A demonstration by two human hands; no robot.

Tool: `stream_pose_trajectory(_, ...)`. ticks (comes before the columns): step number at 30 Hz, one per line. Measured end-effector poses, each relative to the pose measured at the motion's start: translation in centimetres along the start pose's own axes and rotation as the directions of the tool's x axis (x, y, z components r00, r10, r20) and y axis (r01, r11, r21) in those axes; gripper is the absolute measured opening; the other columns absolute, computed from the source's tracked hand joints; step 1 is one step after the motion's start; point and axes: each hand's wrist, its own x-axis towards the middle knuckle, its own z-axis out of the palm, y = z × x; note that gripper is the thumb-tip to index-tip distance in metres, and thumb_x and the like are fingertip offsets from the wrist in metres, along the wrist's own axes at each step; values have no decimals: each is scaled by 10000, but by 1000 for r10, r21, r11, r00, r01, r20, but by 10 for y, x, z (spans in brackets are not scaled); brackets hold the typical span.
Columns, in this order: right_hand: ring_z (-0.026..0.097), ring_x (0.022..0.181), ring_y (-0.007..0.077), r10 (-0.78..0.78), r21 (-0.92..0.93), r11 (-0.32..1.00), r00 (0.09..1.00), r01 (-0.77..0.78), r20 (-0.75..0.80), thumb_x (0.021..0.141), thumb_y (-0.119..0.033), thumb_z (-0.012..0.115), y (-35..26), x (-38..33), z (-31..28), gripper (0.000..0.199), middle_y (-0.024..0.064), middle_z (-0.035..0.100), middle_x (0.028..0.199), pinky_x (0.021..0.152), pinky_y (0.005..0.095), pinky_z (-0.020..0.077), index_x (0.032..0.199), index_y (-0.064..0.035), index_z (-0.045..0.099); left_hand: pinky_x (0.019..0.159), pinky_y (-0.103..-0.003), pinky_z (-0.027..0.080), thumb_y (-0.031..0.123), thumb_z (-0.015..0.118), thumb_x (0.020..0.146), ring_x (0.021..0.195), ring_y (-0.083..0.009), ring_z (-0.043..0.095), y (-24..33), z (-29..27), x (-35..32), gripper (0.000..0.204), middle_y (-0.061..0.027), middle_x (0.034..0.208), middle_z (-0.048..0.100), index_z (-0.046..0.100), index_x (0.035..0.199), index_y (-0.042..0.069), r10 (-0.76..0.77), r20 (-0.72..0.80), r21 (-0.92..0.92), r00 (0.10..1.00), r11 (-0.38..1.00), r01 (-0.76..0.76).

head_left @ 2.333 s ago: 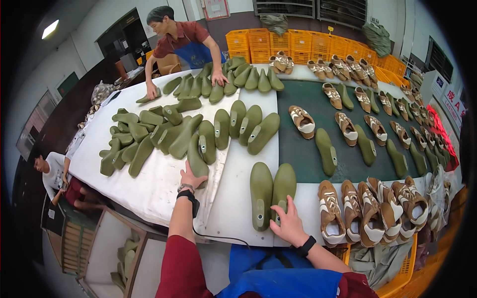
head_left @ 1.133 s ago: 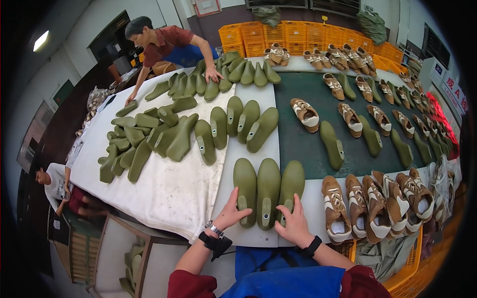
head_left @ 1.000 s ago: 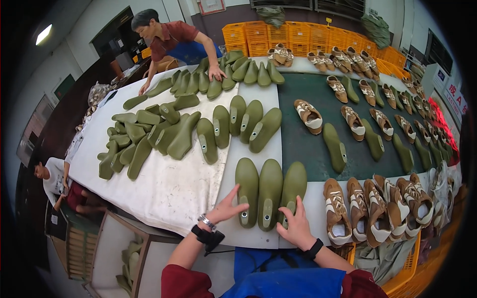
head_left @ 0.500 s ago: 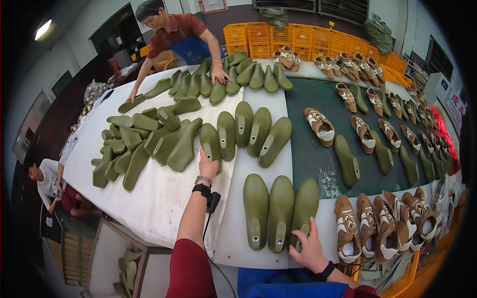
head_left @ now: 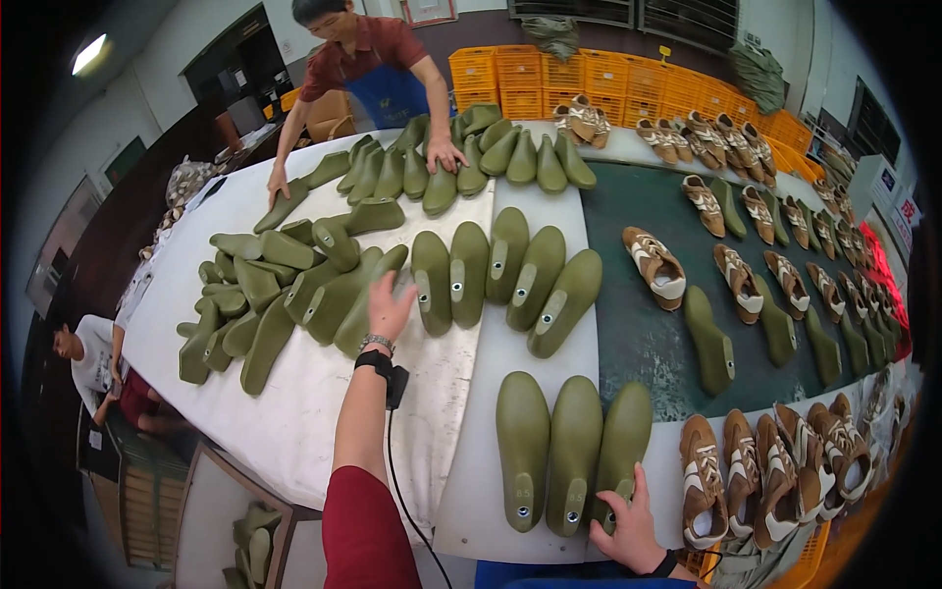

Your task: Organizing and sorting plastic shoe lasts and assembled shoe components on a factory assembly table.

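Note:
My left hand (head_left: 391, 312), its fingers spread, is over the right edge of a heap of green shoe lasts (head_left: 257, 285). It partly covers one long last (head_left: 355, 324); whether it touches it I cannot tell. My right hand (head_left: 633, 530) has thumb and fingers around the heel end of a green shoe last (head_left: 624, 432), the rightmost of three lying side by side on the near white board. To its left lie the middle last (head_left: 573, 447) and the left last (head_left: 522, 442). Several more lasts (head_left: 469, 270) lie in a group beyond, beside my left hand.
Brown and white sneakers (head_left: 703, 471) stand right of my right hand. A dark green board (head_left: 638, 363) holds rows of sneakers and lasts. Across the table, a co-worker's hand (head_left: 446, 152) touches a row of lasts. Orange crates (head_left: 520, 74) line the wall. Another person sits at left.
My left hand has left the heel of a standing-apart last and moved left to the heap's edge, fingers opening. My right hand stays at the same last. The view has shifted slightly.

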Motion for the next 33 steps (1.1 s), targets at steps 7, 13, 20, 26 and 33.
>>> stream_pose_trajectory(7,314,1206,524,-2,-26,1000,999,1,-44,617,-165,693,2,-1,3,476,364,159,1362,956,454,370,1064,-133,533,882,-400,433,482,734,559,1055,-355,477,-8,-55,-42,1064,-212,1164,450,191,1409,142,-371,173,599,912,775,202)
stream_pose_trajectory(13,300,1202,521,-17,34,999,998,19,-60,627,-161,683,-2,0,4,446,361,181,1343,972,471,344,1051,-117,552,816,-393,477,502,720,564,937,-370,572,14,-88,-82,1072,-236,1058,556,221,1339,-45,-380,299,477,876,854,208)
stream_pose_trajectory(20,312,1198,517,-37,11,999,995,39,-94,626,-147,682,0,0,4,452,359,193,1338,946,466,376,1054,-116,539,734,-263,481,449,551,853,811,-108,559,53,-125,-206,495,-19,968,567,499,1152,58,-191,920,-217,344,482,849)
stream_pose_trajectory(26,301,1205,525,-14,0,1000,995,14,-101,622,-142,680,2,2,4,464,364,179,1349,949,463,374,1060,-108,531,1000,-317,350,364,581,867,1183,-179,450,71,-109,-197,643,-129,1315,459,357,1338,-11,48,819,-324,572,861,391)
stream_pose_trajectory(33,257,1247,519,17,10,1000,1000,-17,-21,626,-136,656,-1,3,1,451,365,137,1371,1010,462,296,1045,-58,511,957,-428,365,304,770,614,1200,-379,339,-71,-113,-15,669,-190,1276,401,488,1168,57,10,-51,528,999,849,18)
